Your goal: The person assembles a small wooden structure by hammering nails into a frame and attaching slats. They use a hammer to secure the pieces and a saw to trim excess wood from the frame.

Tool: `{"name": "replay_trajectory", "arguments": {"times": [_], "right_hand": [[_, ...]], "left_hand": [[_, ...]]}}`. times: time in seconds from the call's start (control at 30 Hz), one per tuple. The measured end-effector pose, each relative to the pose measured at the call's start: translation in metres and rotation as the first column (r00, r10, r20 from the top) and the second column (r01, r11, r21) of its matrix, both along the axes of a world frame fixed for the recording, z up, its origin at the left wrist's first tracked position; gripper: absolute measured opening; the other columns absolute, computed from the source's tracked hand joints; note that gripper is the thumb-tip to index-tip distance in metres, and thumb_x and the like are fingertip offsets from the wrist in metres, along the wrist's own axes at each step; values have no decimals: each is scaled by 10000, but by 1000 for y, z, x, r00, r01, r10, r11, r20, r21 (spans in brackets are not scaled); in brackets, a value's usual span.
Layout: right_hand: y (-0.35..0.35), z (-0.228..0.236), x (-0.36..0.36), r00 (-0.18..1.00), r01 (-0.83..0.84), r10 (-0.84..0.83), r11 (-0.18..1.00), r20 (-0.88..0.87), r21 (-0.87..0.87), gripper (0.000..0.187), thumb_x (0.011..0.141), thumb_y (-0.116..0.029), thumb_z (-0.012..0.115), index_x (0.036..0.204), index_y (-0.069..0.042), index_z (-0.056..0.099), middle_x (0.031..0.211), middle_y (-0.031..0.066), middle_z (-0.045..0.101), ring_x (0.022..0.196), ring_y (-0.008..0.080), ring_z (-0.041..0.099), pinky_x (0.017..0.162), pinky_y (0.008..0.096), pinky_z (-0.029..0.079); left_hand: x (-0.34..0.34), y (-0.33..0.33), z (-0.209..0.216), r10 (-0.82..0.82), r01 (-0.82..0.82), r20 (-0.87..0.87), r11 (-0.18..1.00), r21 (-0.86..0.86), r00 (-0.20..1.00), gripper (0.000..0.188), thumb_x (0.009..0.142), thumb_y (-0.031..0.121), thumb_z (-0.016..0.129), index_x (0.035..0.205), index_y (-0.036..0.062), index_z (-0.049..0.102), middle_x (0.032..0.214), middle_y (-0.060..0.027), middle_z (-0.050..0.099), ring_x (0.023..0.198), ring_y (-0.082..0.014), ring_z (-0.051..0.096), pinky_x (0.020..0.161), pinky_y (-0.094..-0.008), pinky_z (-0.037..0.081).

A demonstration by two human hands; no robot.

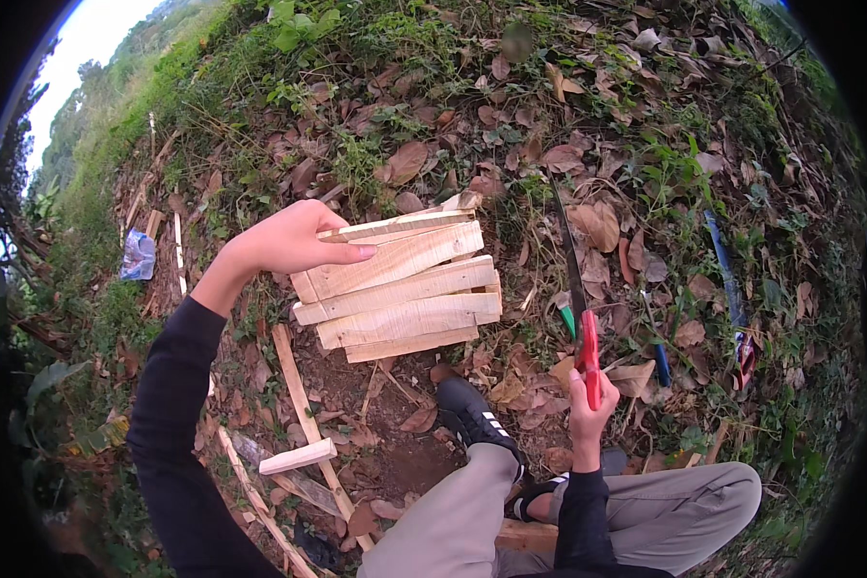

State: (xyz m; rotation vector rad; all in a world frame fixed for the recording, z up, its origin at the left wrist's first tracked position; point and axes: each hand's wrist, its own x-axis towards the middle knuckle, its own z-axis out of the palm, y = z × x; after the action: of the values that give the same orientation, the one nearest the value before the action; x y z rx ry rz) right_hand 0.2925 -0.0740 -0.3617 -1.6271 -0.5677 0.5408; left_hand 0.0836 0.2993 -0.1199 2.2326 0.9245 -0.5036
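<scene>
My left hand [313, 236] is closed on the upper left of a wooden slat crate [405, 292], its thumb lying along the top slat. Several pale, rough-cut slats run side by side across the crate, and its far side is hidden. To the right, my right hand [591, 405] grips the red handle of a hand saw [575, 275]. The saw's long dark blade points up and away from me, apart from the crate.
Wooden strips [308, 414] and a short block [299, 456] lie at lower left. On the right are a blue-bladed tool [727, 265] and a blue-handled tool [662, 361]. A plastic bag [138, 254] sits far left. My shoe [467, 414] is below the crate, amid dry leaves.
</scene>
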Motion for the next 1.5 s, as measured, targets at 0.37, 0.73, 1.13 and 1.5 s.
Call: {"name": "replay_trajectory", "arguments": {"times": [0.37,0.73,1.13,1.5], "right_hand": [[86,-10,12,874,-220,264,964,408,-152,301,808,-146,848,1021,10,703,672,60,598,577,136,597,565,313,477],[187,-61,-68,473,-658,582,733,661,-174,477,705,-190,866,990,5,537,939,164,605,928,348,622,822,429,495],[264,-82,-94,45,-568,717,591,696,-572,579,545,-257,886,944,3,556,898,151,654,883,302,669,770,381,511],[248,9,-122,764,-95,224,967,605,-238,420,808,-360,817,846,-24,569,669,183,634,658,372,673,608,455,530]], "left_hand": [[-73,-46,67,42,-42,-38,999,19,998,418,888,267,785,603,10,618,472,8,430,447,-77,352,460,-293,288],[-192,-148,139,534,-492,-122,830,262,836,268,814,115,770,631,-29,639,464,-10,369,467,-58,314,454,-302,254],[-288,-236,112,818,-790,-106,574,215,565,427,887,191,748,576,17,511,512,79,363,523,-34,312,468,-299,225],[-276,-253,131,726,-711,-17,678,189,688,356,839,150,774,606,-34,576,460,-17,345,471,-54,322,444,-302,262]]}}
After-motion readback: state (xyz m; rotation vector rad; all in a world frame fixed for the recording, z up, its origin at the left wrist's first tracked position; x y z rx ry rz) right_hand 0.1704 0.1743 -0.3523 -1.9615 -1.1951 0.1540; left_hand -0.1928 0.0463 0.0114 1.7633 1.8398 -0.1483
